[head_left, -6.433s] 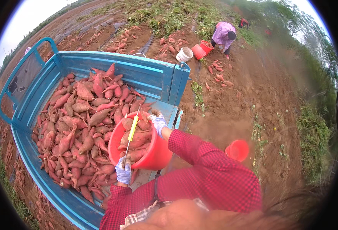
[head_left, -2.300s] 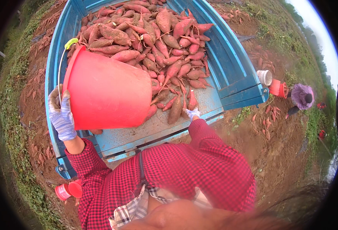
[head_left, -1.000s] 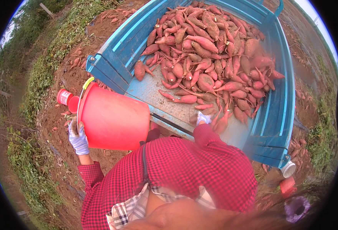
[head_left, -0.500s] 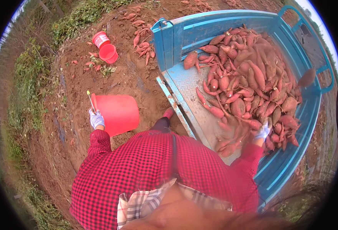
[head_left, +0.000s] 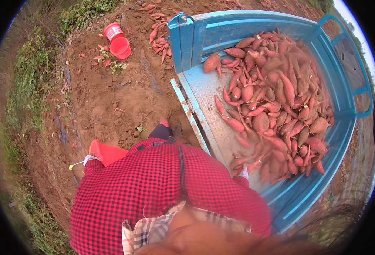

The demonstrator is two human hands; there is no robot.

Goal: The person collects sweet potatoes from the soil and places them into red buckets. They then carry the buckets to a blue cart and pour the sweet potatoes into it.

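At my left side hangs a red bucket (head_left: 112, 154), partly covered by my checked sleeve. My left hand (head_left: 90, 159), in a whitish glove, is closed at its rim beside the wire handle with a yellow-green grip (head_left: 71, 167). My right hand (head_left: 243, 172), gloved too, is low at the near edge of the sweet potato pile, beside a few sweet potatoes (head_left: 255, 162) on the metal bed. Its fingers are mostly hidden and blurred. The large heap of sweet potatoes (head_left: 281, 102) fills the right part of the blue truck bed (head_left: 204, 87).
Blue side walls (head_left: 255, 19) and a tube rail (head_left: 363, 90) enclose the bed; its tailgate edge (head_left: 190, 111) lies beside my legs. Two small red buckets (head_left: 120, 48) and loose sweet potatoes (head_left: 157, 40) lie on the brown soil. Green vines (head_left: 85, 17) grow at left.
My left hand has drawn the red bucket back and down toward my side. My right hand has moved left and nearer to me, from the pile's right side to its near edge.
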